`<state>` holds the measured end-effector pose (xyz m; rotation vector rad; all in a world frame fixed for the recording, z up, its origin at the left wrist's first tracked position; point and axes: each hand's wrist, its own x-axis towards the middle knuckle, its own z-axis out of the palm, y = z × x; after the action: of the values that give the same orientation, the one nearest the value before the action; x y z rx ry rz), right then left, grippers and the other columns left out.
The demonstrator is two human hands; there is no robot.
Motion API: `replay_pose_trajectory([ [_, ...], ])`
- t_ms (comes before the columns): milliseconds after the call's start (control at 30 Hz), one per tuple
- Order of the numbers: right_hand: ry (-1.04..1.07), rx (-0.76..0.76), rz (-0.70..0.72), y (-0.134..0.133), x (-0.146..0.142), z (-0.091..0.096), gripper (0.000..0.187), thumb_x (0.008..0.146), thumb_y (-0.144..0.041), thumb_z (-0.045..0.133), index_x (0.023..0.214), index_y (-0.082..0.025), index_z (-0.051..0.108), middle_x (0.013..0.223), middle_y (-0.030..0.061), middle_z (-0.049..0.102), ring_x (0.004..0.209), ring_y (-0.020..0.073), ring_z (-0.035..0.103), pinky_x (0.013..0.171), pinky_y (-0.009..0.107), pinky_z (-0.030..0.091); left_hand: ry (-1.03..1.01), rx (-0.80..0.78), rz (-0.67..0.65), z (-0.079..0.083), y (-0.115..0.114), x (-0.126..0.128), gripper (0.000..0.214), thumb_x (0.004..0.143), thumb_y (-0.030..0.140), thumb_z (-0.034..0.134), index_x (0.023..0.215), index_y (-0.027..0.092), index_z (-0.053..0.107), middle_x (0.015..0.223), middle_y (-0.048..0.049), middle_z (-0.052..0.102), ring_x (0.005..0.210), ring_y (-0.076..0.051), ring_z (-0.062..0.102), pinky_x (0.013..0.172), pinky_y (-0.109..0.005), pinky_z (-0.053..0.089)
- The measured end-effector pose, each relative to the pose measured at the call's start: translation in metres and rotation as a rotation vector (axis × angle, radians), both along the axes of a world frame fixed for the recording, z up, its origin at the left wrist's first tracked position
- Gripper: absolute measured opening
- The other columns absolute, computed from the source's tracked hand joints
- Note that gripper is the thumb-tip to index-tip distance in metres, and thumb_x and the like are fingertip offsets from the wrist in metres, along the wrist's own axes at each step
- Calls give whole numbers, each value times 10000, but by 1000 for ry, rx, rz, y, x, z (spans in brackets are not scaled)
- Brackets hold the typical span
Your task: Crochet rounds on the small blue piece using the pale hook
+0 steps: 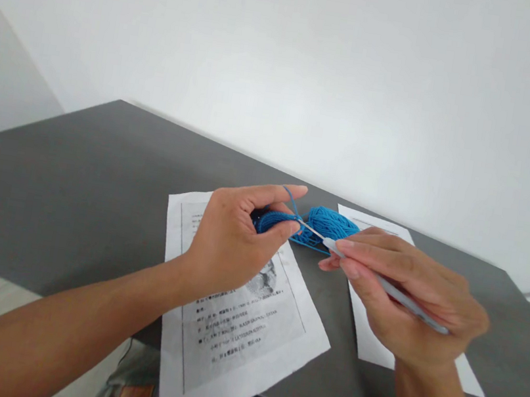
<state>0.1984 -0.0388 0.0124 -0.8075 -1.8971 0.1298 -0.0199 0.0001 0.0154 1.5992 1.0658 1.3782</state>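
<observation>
Between the thumb and fingers of my left hand [239, 238] is a piece of blue crochet work [271, 221], partly hidden by the hand. A strand of blue yarn [291, 197] runs over the raised index finger down to the work. My right hand [405, 289] grips a crochet hook [411, 303] with a grey handle, held like a pen. Its thin metal shaft points left, and the tip meets the edge of the work by my left thumb. Just behind the hook lies a ball of blue yarn [331, 222].
A printed sheet [237, 387] with text and a picture lies under my left hand and overhangs the near edge of the dark grey table [95, 200]. Another paper sheet [375, 347] lies beneath my right hand. A white wall [285, 62] stands behind the table.
</observation>
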Motion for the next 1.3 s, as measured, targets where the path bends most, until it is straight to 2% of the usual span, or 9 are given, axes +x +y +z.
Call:
replay_pose_trajectory([
  [133, -115, 80, -39, -4, -5, 2, 574, 908, -54, 814, 1363, -403, 789, 1001, 31, 867, 808, 277, 822, 676, 456, 697, 19, 65, 42, -3, 0, 2, 90, 859, 190, 833, 877, 257, 891, 984, -7, 876, 829, -202, 769, 796, -309, 597],
  [333, -169, 192, -59, 2, -17, -4, 600, 904, -38, 805, 1410, -355, 754, 1012, 40, 866, 807, 253, 825, 692, 395, 704, 12, 99, 88, -7, 0, 5, 78, 856, 190, 834, 881, 246, 882, 884, -4, 859, 783, -198, 752, 790, -308, 586],
  [467, -100, 197, -74, 7, -27, -14, 513, 910, -48, 797, 1333, -338, 790, 1019, 38, 866, 844, 241, 830, 733, 385, 709, 33, 95, 16, -7, -3, 6, 112, 874, 155, 796, 818, 238, 845, 1154, -17, 881, 843, -188, 771, 816, -312, 598],
  [533, 26, 154, -71, 8, -32, -19, 447, 931, -71, 783, 1282, -346, 804, 1005, 29, 864, 841, 237, 828, 701, 388, 707, -24, 64, -37, -6, -3, 6, 103, 867, 162, 823, 805, 240, 845, 1149, -16, 880, 880, -196, 776, 834, -321, 602],
  [600, 226, 36, -45, 8, -36, -23, 320, 967, -119, 768, 1203, -329, 822, 978, 27, 854, 772, 216, 815, 641, 373, 701, -131, -16, -100, -6, -3, 5, 69, 854, 205, 875, 910, 246, 882, 967, -10, 871, 870, -202, 774, 830, -328, 608],
  [700, 508, -146, 47, 7, -42, -26, 124, 996, -205, 778, 1080, -276, 834, 893, 25, 836, 651, 184, 788, 554, 328, 684, -348, -171, -194, -8, -2, 5, 293, 822, 272, 936, 1109, 231, 891, 801, 7, 812, 763, -178, 751, 748, -309, 618],
  [867, 686, -276, 142, 9, -49, -27, 44, 1003, -270, 791, 1018, -245, 823, 827, 4, 821, 598, 173, 782, 532, 308, 691, -591, -313, -274, -13, -1, 10, 346, 747, 237, 988, 1075, 215, 883, 883, -18, 838, 765, -161, 757, 724, -278, 638],
  [967, 640, -220, 132, 9, -49, -30, 93, 1020, -217, 757, 1065, -261, 825, 858, -1, 813, 616, 161, 781, 543, 300, 687, -635, -348, -277, -12, 0, 11, 359, 732, 206, 995, 1071, 211, 876, 884, -20, 843, 796, -155, 765, 754, -266, 645],
  [1300, 104, 204, -103, 7, -41, -35, 531, 936, -59, 771, 1385, -342, 755, 1105, 63, 840, 887, 240, 807, 731, 422, 695, -683, -427, -334, -6, 6, 6, 468, 639, 65, 984, 1083, 172, 878, 778, 0, 817, 651, -121, 711, 621, -214, 611],
])
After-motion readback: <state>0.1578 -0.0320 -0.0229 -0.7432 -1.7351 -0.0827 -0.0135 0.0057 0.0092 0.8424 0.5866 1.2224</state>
